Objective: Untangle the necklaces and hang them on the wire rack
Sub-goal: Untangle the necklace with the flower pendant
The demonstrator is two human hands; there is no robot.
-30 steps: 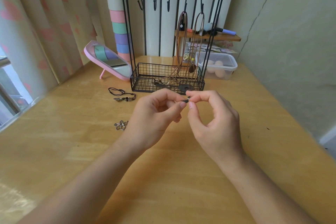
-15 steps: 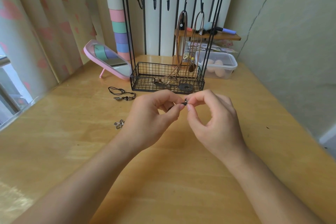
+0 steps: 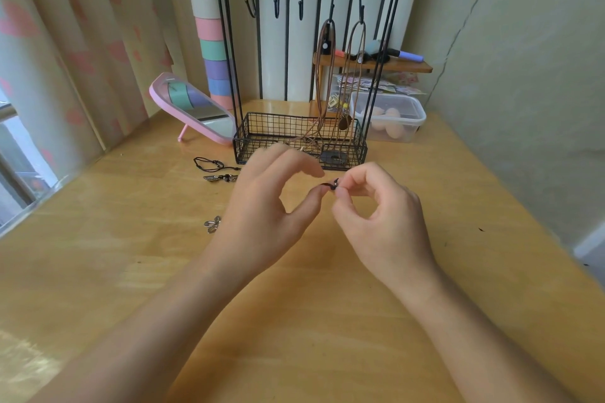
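Head view: a black cord [image 3: 329, 186] was pinched between thumb and forefinger of the right hand [image 3: 383, 216], above the table [image 3: 131, 271] and just before the wire rack [image 3: 262, 127]. It was touched by the thumb of the left hand [image 3: 271, 206], whose forefinger was held off it. Two brown necklaces [image 3: 329, 75] were hung on the rack's hooks. Another black necklace [image 3: 212, 165] was laid on the table, left of the rack.

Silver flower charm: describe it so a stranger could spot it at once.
From the black wire rack, come forward across the wooden table. The silver flower charm lies alone left of the left hand, nearer the person than the black cord necklace; only it is petal-shaped.
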